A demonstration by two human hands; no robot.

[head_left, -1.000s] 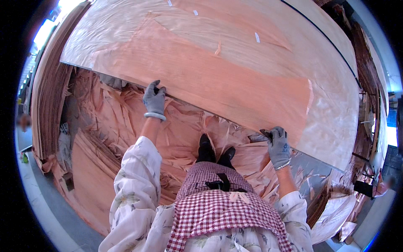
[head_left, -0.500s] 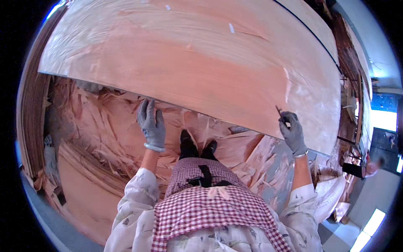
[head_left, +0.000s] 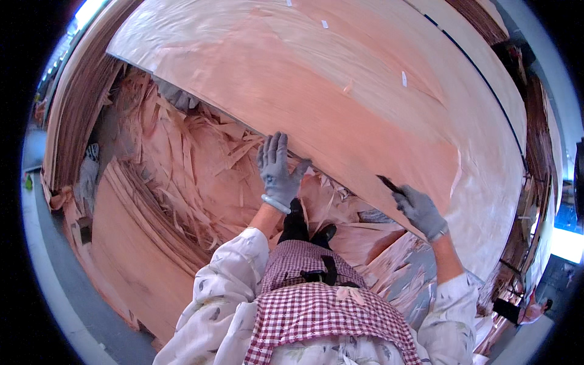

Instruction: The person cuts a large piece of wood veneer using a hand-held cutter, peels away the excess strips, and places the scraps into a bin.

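Note:
A large thin sheet of pinkish wood veneer lies spread over a stack in front of me. My left hand, in a grey glove, has its fingers spread just under the sheet's near edge and holds nothing. My right hand, also gloved, is closed on a small dark blade whose tip touches the sheet's near edge. My black shoes stand among veneer scraps below the edge.
Torn veneer strips and scraps pile on the floor around my feet. Flat veneer sheets lie at lower left. Stacked veneer edges curve along the left. A grey floor strip runs at far left.
The view has swung left. My left hand rose from below to the sheet's edge with its fingers spread. My right hand keeps the blade at the edge.

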